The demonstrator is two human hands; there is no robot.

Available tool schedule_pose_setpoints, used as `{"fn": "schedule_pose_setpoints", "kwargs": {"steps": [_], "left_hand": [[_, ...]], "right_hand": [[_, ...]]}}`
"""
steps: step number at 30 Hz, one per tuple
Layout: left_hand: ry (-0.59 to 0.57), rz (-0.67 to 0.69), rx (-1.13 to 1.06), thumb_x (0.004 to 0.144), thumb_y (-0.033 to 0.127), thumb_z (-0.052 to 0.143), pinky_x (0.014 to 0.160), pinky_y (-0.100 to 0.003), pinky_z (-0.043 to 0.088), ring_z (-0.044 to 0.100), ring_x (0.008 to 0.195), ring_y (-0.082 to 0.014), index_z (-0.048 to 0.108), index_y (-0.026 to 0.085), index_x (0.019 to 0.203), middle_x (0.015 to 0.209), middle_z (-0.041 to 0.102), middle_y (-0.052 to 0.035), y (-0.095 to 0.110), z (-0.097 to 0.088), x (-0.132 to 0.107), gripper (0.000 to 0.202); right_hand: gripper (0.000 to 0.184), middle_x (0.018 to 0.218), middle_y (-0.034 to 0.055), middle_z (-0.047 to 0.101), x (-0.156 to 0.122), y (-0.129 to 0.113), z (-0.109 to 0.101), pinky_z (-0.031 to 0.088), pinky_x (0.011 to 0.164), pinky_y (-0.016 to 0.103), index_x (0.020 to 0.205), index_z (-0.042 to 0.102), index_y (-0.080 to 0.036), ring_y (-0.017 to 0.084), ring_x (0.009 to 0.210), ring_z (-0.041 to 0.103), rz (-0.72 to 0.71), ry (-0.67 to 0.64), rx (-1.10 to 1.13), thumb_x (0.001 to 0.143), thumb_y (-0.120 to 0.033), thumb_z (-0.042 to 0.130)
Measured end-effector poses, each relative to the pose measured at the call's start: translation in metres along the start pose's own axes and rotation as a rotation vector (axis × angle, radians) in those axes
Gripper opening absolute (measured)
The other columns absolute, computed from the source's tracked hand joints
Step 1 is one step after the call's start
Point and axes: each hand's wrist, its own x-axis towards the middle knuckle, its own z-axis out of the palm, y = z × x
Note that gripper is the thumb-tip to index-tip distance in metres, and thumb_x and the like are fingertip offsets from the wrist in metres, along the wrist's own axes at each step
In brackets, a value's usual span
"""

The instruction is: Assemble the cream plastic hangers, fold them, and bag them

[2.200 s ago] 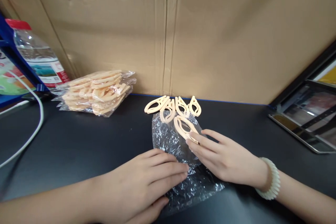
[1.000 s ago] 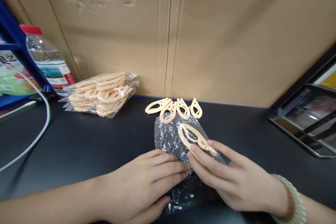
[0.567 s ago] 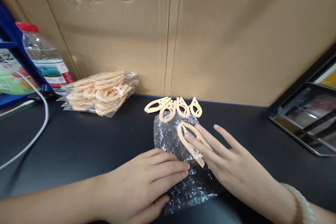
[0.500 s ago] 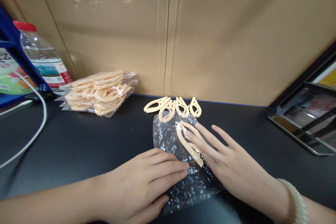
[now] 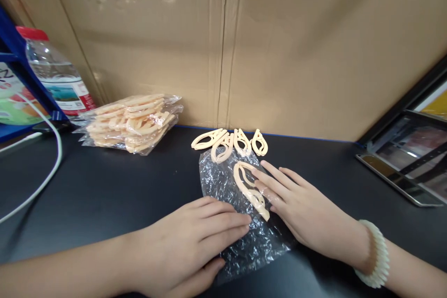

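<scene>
A clear plastic bag (image 5: 244, 251) lies crinkled on the black table in front of me. A peach folded travel hanger (image 5: 248, 189) lies slanted at the bag's upper part; whether inside or on top I cannot tell. My left hand (image 5: 199, 237) rests flat on the bag's left side, fingers stretched toward the hanger and holding nothing. My right hand (image 5: 293, 205) lies over the bag's right edge with outstretched fingers, the tips touching the hanger's right side. Just beyond the bag, several more folded hangers (image 5: 222, 149) lie in a row, one of them at the bag's far edge.
At the left, a stack of bagged hangers (image 5: 129, 123) sits before a water bottle (image 5: 59, 74) with a red cap. A white cable (image 5: 57, 163) curves across the left side. Cardboard (image 5: 296, 46) stands behind the table, and a clear-sided metal-edged object (image 5: 401, 181) is at the right.
My right hand has turned slightly and settled lower, its fingers closer together on the hanger's right side. The bag's far left edge has spread slightly leftward. My left hand stays put.
</scene>
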Motion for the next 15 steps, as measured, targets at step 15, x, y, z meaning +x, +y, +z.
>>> {"fn": "schedule_pose_setpoints", "kwargs": {"steps": [15], "left_hand": [[-0.016, -0.004, -0.001, 0.083, 0.009, 0.050, 0.100, -0.043, 0.048, 0.056, 0.119, -0.0282, 0.038, 0.011, 0.141, 0.136, 0.058, -0.0146, 0.000, 0.000, 0.000, 0.059]], "right_hand": [[0.041, 0.134, 0.0147, 0.056, -0.002, -0.012, -0.011, 0.046, 0.100, 0.048, 0.104, 0.069, -0.013, 0.032, 0.132, 0.042, -0.063, 0.142, -0.085, 0.093, -0.048, 0.051]]}}
